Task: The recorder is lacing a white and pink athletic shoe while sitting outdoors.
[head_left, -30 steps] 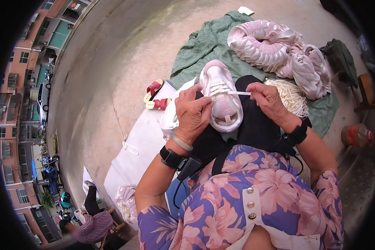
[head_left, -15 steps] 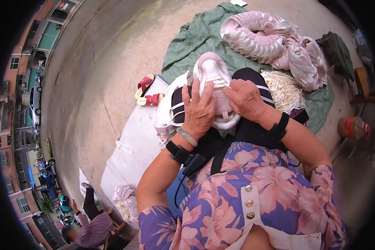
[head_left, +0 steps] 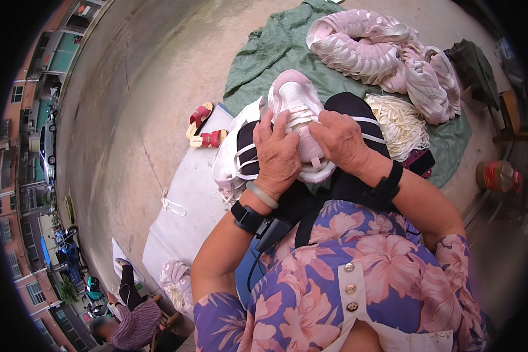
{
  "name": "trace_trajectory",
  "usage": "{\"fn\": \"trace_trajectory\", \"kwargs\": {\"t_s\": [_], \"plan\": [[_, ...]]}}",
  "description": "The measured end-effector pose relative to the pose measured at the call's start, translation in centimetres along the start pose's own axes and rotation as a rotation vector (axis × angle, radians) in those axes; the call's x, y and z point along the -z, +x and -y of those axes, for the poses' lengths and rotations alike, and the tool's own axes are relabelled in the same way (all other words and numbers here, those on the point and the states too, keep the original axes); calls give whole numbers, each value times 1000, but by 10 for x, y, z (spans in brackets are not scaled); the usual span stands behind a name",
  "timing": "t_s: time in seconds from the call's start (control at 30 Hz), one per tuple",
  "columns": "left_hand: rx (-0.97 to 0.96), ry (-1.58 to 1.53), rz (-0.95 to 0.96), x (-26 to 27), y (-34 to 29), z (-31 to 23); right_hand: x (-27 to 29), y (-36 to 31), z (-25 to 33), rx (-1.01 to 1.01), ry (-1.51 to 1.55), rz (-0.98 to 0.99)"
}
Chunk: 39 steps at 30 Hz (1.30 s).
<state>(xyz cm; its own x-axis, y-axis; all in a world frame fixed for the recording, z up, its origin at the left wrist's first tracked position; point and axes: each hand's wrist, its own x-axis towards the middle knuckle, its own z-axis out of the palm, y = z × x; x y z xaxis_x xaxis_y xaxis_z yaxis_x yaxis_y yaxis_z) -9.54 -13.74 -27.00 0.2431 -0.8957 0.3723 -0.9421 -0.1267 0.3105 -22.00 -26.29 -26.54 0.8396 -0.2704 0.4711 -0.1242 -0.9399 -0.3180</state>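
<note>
Two hands worked one pink-and-white sneaker (head_left: 299, 117) on the lap, above a green cloth (head_left: 275, 53) spread on the concrete floor. Pile of finished sneakers (head_left: 381, 53) lay on the cloth, white laces (head_left: 401, 120) beside it. Left hand (head_left: 278, 152) and right hand (head_left: 340, 138) each had their grip pressed onto the sneaker's lacing. Red sandals (head_left: 205, 129) sat well apart.

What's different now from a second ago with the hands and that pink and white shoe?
A second ago the right hand was drawing a white lace out to the side. It has since come in, and both hands now press on the laced top of the pink and white shoe, the left hand alongside. The shoe has stayed on the lap; the heap of pink shoes and the white lace bundle have not moved.
</note>
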Motion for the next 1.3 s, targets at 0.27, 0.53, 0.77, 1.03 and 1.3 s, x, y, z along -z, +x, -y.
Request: {"fn": "trace_trajectory", "kwargs": {"t_s": [0.27,0.53,0.77,1.03,1.3], "plan": [[-37,52,35,8,10,-8,-1,-7,-3,-38,21,-26],[-44,6,115,3,7,-4,-8,-8,2,-107,117,-40],[-5,12,57,-7,20,-10,-8,-2,-2,-172,174,-50],[23,28,129,-5,11,-13,-16,-6,6,-134,-18,139],[25,-217,113,2,22,-4,22,-10,-13,-240,72,145]]}}
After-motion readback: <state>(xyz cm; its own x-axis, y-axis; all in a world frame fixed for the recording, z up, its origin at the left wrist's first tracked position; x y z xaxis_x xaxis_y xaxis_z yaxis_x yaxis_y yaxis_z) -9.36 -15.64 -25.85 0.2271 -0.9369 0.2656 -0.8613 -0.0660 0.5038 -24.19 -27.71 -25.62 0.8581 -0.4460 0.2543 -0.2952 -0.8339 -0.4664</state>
